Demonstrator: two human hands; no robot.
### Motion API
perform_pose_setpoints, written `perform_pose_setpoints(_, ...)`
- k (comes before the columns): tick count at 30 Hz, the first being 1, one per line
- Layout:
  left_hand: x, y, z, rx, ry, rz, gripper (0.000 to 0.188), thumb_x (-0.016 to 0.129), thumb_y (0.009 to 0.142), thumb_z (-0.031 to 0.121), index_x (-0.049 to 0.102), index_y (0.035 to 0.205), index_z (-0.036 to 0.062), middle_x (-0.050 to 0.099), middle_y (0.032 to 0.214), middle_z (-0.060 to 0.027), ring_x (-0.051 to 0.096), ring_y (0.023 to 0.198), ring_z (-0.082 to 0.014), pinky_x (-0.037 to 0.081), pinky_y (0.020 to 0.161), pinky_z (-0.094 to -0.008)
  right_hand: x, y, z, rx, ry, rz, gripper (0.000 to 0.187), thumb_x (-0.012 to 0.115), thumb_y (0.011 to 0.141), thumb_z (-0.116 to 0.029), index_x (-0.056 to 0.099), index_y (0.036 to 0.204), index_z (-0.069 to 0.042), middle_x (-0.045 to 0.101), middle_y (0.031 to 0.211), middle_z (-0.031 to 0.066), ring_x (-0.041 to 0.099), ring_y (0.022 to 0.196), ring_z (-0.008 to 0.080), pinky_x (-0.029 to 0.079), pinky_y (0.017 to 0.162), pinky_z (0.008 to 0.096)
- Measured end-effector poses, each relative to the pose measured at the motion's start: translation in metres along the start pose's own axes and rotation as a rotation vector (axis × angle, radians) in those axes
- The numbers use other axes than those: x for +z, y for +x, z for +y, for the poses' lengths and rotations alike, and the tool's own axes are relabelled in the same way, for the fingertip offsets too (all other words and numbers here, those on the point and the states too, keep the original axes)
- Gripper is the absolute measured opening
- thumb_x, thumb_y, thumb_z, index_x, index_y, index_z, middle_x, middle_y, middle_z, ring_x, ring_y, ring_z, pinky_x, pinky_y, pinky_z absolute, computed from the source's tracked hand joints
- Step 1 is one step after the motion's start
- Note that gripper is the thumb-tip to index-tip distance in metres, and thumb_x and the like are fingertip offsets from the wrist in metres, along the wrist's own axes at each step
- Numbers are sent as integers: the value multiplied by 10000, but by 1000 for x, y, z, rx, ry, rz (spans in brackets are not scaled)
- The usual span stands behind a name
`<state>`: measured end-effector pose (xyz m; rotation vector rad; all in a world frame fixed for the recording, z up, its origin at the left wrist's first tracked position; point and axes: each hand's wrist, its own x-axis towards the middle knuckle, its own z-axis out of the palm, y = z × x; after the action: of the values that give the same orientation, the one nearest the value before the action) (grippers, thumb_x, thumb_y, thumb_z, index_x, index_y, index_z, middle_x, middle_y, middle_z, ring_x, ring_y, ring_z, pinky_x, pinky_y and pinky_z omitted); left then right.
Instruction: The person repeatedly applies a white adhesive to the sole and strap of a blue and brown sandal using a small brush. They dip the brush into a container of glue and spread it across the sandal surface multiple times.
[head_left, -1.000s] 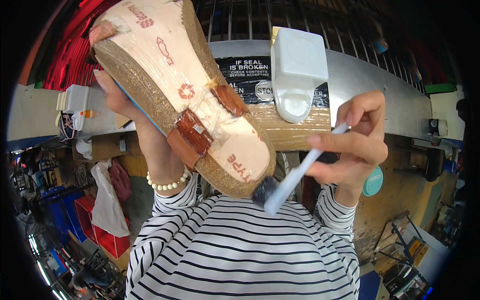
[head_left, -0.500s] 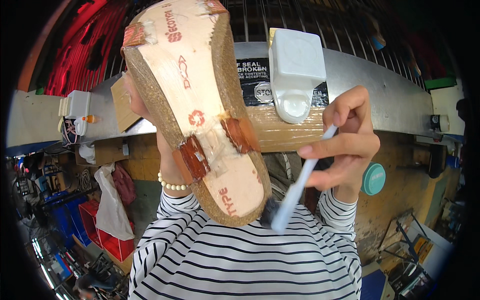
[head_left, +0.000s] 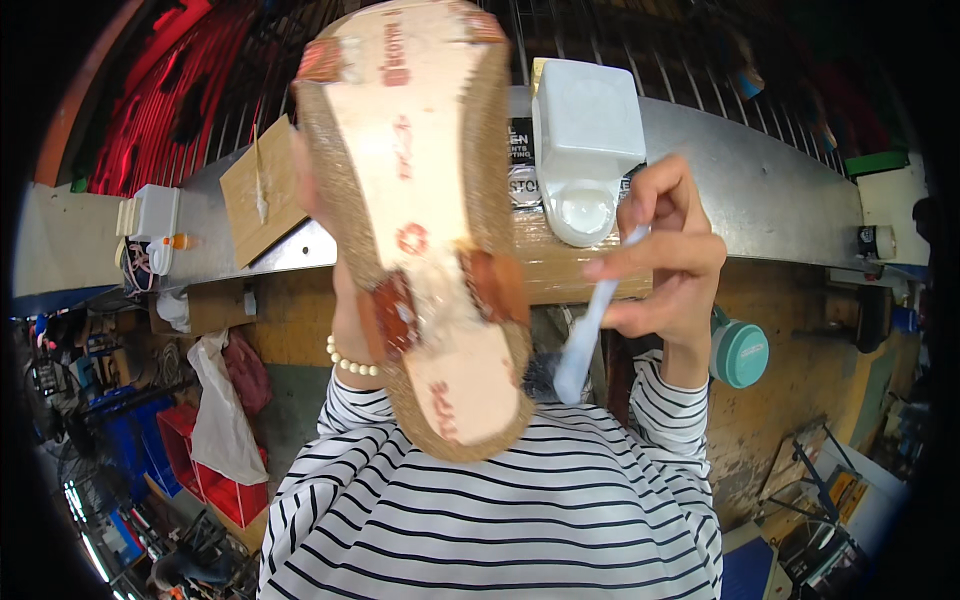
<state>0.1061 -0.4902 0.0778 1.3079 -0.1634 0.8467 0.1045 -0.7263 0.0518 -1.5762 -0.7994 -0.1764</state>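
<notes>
Left hand (head_left: 345,300), mostly hidden, grips sandal (head_left: 420,220) at frame centre, sole up for access. Right hand (head_left: 665,260) pinches white brush (head_left: 590,335), bristles beside the sandal's lower edge.

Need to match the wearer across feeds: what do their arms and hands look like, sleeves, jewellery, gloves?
Both hands are bare, no gloves. The arms wear long sleeves with narrow black-and-white horizontal stripes, pushed back short of the wrists. The left wrist carries a bracelet of small round white beads. The left hand is mostly hidden; the right hand shows no ring or watch.
</notes>
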Motion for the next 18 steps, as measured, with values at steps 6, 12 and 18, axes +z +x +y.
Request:
perform_pose_setpoints(6, -18, 13, 41, -33, -107, 342, 833, 616, 897, 617, 369, 1518, 118, 406, 1522, -182, 416, 1393, -356, 305, 1165, -601, -36, -29, 17, 174, -859, 160, 279, 895, 627, -267, 800, 845, -122, 507, 930, 2, 469, 774, 148, 337, 718, 315)
perform_pose_setpoints(12, -37, 57, 50, 130, -403, -59, 865, 794, 807, 395, 382, 1506, 94, 364, 1572, -142, 263, 1487, -337, 132, 1204, -682, -31, -43, 34, 228, -1104, 157, 237, 870, 678, -292, 775, 817, -124, 530, 954, 32, 470, 715, 179, 323, 774, 354)
perform_pose_setpoints(18, -60, 43, 20, 216, -34, -7, 750, 774, 862, 292, 411, 1470, 46, 432, 1516, -158, 412, 1401, -322, 291, 1177, -625, -26, -56, 31, 276, -1147, 227, 218, 874, 691, -275, 785, 803, -111, 504, 909, 39, 470, 672, 145, 352, 648, 339)
